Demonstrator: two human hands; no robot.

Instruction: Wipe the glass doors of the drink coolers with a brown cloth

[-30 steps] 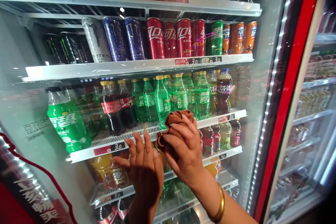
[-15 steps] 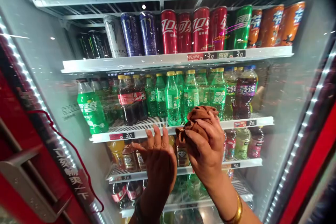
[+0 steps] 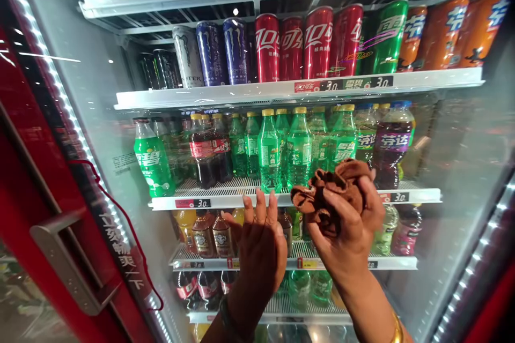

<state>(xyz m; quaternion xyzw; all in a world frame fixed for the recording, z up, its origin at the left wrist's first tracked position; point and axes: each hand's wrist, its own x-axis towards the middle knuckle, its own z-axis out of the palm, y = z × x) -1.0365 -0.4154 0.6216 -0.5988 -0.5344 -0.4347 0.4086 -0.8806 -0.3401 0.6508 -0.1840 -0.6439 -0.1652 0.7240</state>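
Observation:
A crumpled brown cloth [image 3: 322,193] is bunched in my right hand [image 3: 346,225], whose fingers are wrapped round it. The cloth covers part of the middle shelf's front edge and some bottles from view. My left hand [image 3: 259,246] is raised to the left of it with fingers apart and nothing in them. Both hands are in front of the drinks cooler's glass [image 3: 137,134], which carries reflections and thin lettering; whether the left fingertips touch it I cannot tell. Behind the hands stand green soda bottles [image 3: 269,150] with yellow caps.
Cans such as the red cola cans [image 3: 267,48] line the upper shelf [image 3: 241,95]. On the left are a metal door handle [image 3: 66,262] and a hanging red cord [image 3: 124,220]. Light strips run along both sides of the cooler.
My right hand has moved right with the cloth, which looks more spread out. My left hand keeps its raised pose. The view has shifted, so the cooler's contents sit farther right.

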